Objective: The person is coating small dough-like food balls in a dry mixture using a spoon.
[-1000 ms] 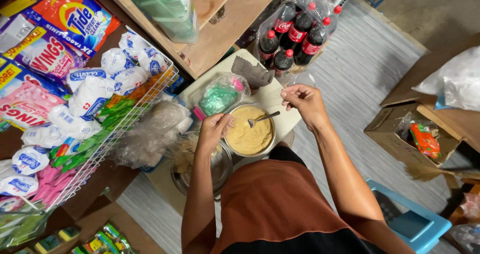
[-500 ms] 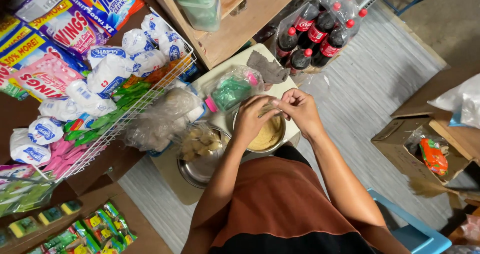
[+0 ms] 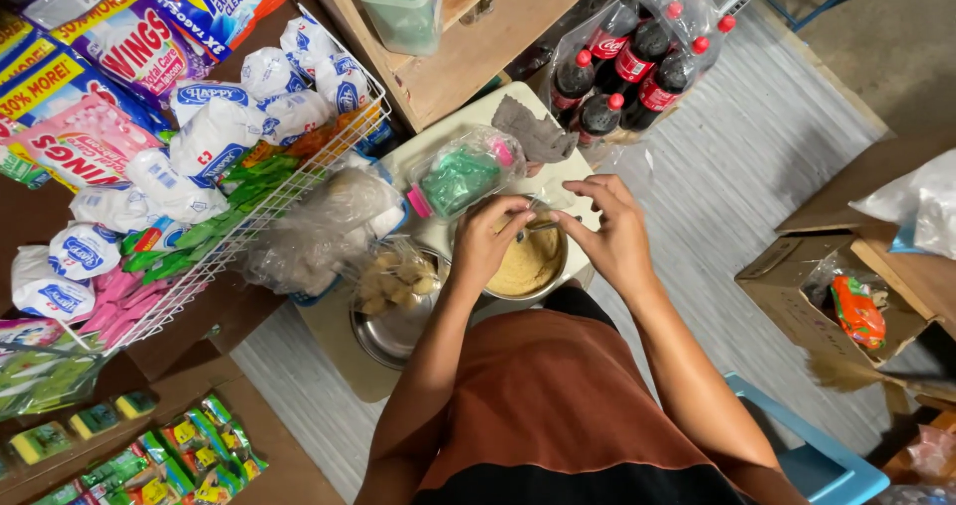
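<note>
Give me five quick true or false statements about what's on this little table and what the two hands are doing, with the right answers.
1. Both hands, the left hand and the right hand, meet above the metal bowl of tan paste. True.
2. The dark soda bottles have blue caps. False: the caps are red.
3. A second metal bowl holds a clear bag of pale lumps. True.
4. The grey cloth lies inside the cardboard box. False: it lies on the table.
5. The white wire rack is on the person's right. False: it is on their left.
</note>
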